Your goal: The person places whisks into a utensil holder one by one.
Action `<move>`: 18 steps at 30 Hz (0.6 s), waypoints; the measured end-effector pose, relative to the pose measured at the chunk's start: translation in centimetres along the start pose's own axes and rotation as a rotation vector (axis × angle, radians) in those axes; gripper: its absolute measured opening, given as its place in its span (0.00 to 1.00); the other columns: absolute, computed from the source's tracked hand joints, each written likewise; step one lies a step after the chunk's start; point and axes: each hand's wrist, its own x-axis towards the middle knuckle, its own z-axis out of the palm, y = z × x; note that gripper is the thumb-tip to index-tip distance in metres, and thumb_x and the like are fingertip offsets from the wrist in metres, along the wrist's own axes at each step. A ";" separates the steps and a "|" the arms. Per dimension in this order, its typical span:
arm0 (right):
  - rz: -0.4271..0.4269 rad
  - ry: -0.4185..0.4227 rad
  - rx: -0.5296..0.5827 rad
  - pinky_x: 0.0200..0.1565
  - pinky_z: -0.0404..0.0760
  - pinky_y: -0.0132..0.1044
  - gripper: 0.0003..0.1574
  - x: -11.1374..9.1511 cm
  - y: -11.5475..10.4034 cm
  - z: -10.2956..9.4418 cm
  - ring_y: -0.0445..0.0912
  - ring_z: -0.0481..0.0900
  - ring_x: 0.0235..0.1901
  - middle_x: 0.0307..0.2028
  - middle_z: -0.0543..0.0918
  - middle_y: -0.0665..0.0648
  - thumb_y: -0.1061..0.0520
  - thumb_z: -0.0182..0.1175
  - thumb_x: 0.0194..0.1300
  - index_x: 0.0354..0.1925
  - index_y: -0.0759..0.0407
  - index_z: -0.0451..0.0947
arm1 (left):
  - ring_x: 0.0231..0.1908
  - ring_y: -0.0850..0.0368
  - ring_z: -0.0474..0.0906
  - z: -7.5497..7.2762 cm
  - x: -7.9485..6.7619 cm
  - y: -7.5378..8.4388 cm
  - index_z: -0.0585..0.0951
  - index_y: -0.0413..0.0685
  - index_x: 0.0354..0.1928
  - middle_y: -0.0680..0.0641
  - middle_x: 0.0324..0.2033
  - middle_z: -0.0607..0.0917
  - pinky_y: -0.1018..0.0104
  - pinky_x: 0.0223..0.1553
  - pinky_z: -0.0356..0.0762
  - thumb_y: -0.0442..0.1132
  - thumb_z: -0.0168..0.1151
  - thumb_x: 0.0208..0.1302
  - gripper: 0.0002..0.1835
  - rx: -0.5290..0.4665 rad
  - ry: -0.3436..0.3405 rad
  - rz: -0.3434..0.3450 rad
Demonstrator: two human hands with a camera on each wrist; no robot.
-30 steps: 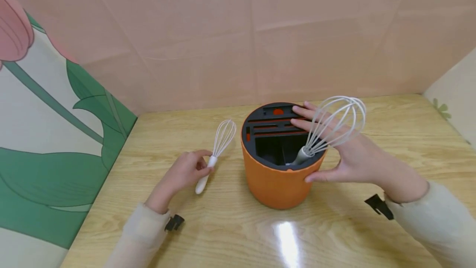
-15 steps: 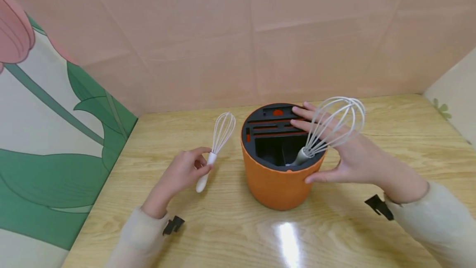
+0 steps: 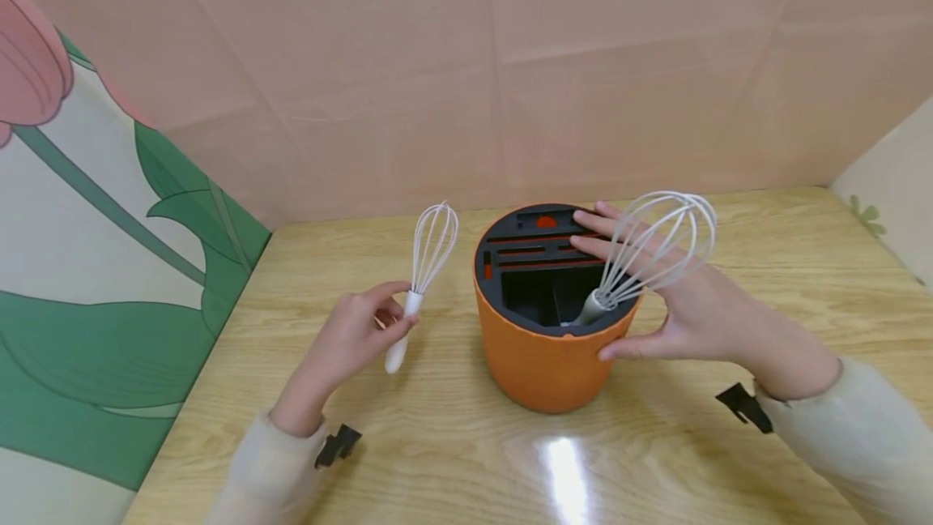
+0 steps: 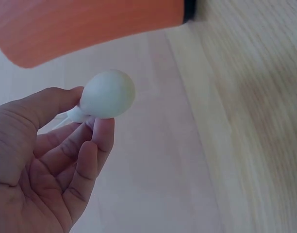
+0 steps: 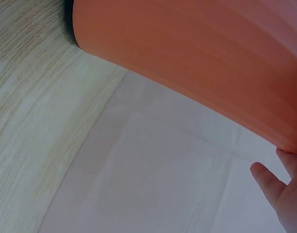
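Note:
In the head view my left hand [image 3: 357, 337] pinches the white handle of a small whisk [image 3: 396, 353], its wire end pointing up. The left wrist view shows the rounded handle end [image 4: 109, 94] past the thumb and fingertips. An orange round utensil holder [image 3: 550, 371] with a black slotted top [image 3: 510, 286] stands to the right. My right hand [image 3: 688, 318] rests on its right side, straight fingers over the top and thumb against the front. A larger whisk [image 3: 594, 305] leans in the front compartment, lower handle hidden, wires overlapping the right hand.
The wood-grain table [image 3: 466, 460] runs back to a pinkish sheet [image 3: 386, 104]. A panel with a painted flower and green leaves [image 3: 95, 347] stands at the left, and a pale panel [image 3: 896, 177] at the right.
My left hand has tilted the small whisk more upright, and its wire end has risen and shifted slightly left. The right hand, holder and larger whisk stay put.

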 end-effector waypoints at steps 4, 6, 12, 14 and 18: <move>-0.013 0.009 0.004 0.77 0.45 0.36 0.66 0.0 0.1 0.1 0.53 0.49 0.78 0.74 0.62 0.62 0.30 0.77 0.42 0.70 0.60 0.66 | 0.27 0.63 0.82 -0.3 0.0 0.5 0.79 0.35 0.57 0.47 0.28 0.89 0.73 0.29 0.80 0.34 0.70 0.61 0.22 0.002 0.028 0.005; -0.019 0.014 0.009 0.77 0.45 0.36 0.66 0.0 0.1 0.1 0.53 0.49 0.78 0.74 0.62 0.63 0.30 0.77 0.42 0.70 0.61 0.66 | 0.27 0.62 0.82 -0.4 0.0 0.6 0.79 0.36 0.57 0.48 0.28 0.89 0.73 0.29 0.80 0.34 0.70 0.61 0.22 0.000 0.046 0.012; -0.013 0.011 0.006 0.77 0.45 0.35 0.65 0.0 0.1 0.1 0.53 0.49 0.78 0.74 0.62 0.62 0.30 0.76 0.43 0.70 0.60 0.66 | 0.28 0.61 0.83 -0.6 0.1 1.0 0.80 0.37 0.56 0.47 0.29 0.89 0.72 0.29 0.81 0.33 0.70 0.60 0.22 -0.028 0.098 0.038; -0.021 0.015 0.007 0.77 0.45 0.35 0.65 0.1 0.1 0.1 0.52 0.49 0.78 0.74 0.62 0.62 0.30 0.76 0.43 0.70 0.60 0.66 | 0.29 0.61 0.83 -0.7 0.1 1.2 0.80 0.38 0.56 0.48 0.29 0.89 0.71 0.29 0.81 0.33 0.70 0.60 0.21 -0.033 0.115 0.043; -0.037 0.025 0.010 0.77 0.45 0.35 0.64 0.1 0.1 0.1 0.52 0.50 0.78 0.73 0.63 0.63 0.30 0.76 0.44 0.70 0.61 0.66 | 0.29 0.59 0.84 -0.9 0.3 1.9 0.80 0.39 0.56 0.47 0.30 0.89 0.71 0.29 0.81 0.33 0.70 0.61 0.21 -0.040 0.162 0.072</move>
